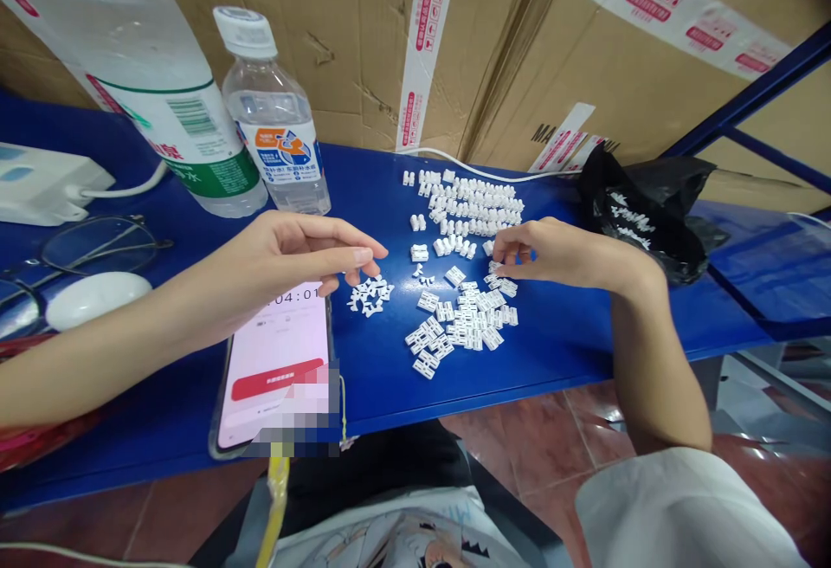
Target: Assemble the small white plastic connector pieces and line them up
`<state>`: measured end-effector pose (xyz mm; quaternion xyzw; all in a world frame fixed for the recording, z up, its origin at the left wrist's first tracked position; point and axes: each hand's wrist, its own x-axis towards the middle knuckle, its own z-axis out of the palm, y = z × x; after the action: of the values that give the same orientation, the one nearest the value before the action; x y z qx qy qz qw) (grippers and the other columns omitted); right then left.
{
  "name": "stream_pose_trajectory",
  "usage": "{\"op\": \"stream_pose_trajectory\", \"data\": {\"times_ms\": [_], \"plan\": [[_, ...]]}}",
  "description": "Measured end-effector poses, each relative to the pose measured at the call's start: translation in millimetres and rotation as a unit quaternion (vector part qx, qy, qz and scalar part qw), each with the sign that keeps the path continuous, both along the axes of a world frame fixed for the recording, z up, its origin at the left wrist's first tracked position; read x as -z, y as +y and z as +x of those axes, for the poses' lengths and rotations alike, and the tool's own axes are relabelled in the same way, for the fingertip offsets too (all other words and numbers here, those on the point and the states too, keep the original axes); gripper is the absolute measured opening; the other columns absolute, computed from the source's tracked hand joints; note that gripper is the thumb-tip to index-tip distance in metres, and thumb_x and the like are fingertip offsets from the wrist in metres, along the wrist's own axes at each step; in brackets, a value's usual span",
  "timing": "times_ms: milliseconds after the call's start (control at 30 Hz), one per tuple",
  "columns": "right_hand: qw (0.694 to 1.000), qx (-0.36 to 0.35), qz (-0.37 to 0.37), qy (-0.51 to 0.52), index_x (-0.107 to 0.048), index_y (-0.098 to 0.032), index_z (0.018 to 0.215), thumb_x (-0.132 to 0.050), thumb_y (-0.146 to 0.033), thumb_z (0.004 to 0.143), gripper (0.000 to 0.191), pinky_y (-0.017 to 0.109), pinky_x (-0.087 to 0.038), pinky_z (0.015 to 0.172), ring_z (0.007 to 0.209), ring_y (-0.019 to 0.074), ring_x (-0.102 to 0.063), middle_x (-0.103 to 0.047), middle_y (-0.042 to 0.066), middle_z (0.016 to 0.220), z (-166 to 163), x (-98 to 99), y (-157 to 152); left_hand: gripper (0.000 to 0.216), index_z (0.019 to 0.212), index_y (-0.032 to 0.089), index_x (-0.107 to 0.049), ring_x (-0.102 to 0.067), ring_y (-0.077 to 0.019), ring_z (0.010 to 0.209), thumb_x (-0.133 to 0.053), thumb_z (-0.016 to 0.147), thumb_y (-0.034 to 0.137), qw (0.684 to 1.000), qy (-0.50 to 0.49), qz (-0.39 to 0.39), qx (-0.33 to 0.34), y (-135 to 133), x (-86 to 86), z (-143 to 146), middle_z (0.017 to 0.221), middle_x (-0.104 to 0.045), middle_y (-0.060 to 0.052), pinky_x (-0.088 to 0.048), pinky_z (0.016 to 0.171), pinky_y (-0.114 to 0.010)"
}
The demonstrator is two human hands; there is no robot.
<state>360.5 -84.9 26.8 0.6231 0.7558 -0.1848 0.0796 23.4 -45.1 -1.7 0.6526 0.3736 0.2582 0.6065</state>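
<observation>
Small white plastic clips lie on a blue table [558, 334]. A tidy cluster of clips [477, 204] sits at the back, a loose pile [464, 321] lies nearer me, and a small heap of tiny pieces [370, 295] lies left of it. My left hand [305, 252] hovers above the small heap, fingers stretched toward it, holding nothing I can see. My right hand [551, 252] rests at the loose pile's far edge, its fingertips pinched on a white clip [497, 267].
A phone [276, 369] showing a timer lies under my left wrist. Two water bottles [276, 118] stand at the back left, with glasses [97, 243], a white mouse [94, 298] and a power strip [39, 183]. A black bag [649, 204] lies right; cardboard boxes [519, 40] stand behind.
</observation>
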Motion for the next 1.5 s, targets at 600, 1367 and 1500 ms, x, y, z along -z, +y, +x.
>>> {"op": "stream_pose_trajectory", "data": {"times_ms": [600,1367,1500], "plan": [[0.886,-0.209,0.317,0.266,-0.066,-0.017,0.105,-0.064,-0.019,0.098,0.008,0.032,-0.052,0.081,0.089,0.0157,-0.063,-0.072,0.004,0.1,-79,1.8,-19,0.027,0.104,0.028,-0.088,-0.056,-0.0125,0.063,-0.082,0.085,0.046,0.999,0.023,-0.022,0.03,-5,2.0,3,0.092,-0.082,-0.005,-0.044,0.053,-0.02],[0.996,-0.065,0.055,0.038,-0.059,-0.02,0.085,-0.051,-0.02,0.097,0.014,0.031,-0.038,0.062,0.06,0.0123,-0.05,-0.061,-0.001,0.07,-16,-0.2,-16,0.021,0.094,0.028,-0.083,-0.071,-0.0171,0.076,-0.09,0.076,0.039,0.999,-0.021,-0.047,0.002,1,5.4,0,0.087,-0.082,-0.003,-0.047,0.054,-0.019],[0.984,-0.1,0.045,0.144,-0.065,-0.018,0.098,-0.056,-0.024,0.097,0.011,0.029,-0.042,0.066,0.07,0.0125,-0.057,-0.067,0.001,0.081,-31,0.0,-19,0.02,0.094,0.028,-0.082,-0.066,-0.0131,0.067,-0.088,0.078,0.039,0.999,-0.02,-0.045,0.002,2,5.7,1,0.09,-0.083,-0.002,-0.046,0.055,-0.019]]}}
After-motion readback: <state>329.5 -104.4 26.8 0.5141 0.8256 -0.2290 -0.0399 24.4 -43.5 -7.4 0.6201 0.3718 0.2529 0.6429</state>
